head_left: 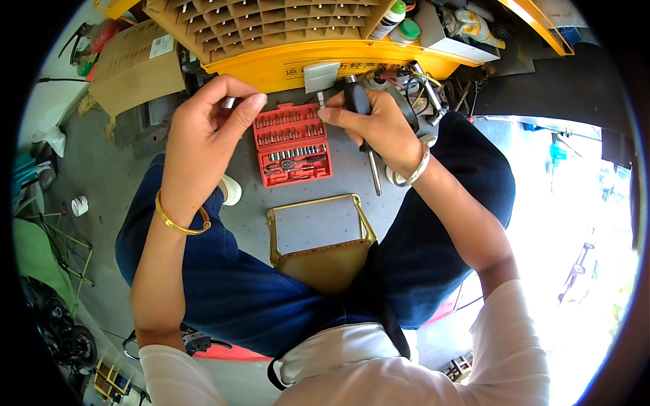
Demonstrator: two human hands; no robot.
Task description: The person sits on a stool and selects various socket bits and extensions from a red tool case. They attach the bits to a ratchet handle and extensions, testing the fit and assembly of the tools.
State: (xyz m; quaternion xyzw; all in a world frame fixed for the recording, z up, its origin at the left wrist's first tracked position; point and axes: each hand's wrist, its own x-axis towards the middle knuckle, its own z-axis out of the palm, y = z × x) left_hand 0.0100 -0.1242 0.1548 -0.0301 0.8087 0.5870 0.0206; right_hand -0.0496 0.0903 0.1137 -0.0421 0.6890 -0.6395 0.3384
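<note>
My right hand (387, 128) is closed around a black-handled screwdriver (357, 99), its silver shaft pointing down toward me. Between that hand's thumb and index finger is a small silver socket (321, 100), held upright. My left hand (206, 132) is raised with curled fingers, thumb and index tip close together. A small shiny metal piece (229, 103) shows inside its fingers; its exact kind is unclear. Below and between both hands lies an open red tool case (296, 147) on the floor, with rows of bits, several sockets and a small ratchet (291, 164) in it.
A low stool with a gold metal frame (315, 201) stands between my legs. Ahead is a yellow cabinet (271, 73) bearing a compartmented tray (271, 27). Metal tools (430, 91) lie at the right, a cardboard box (135, 68) at the left. A white cup (80, 206) is on the floor.
</note>
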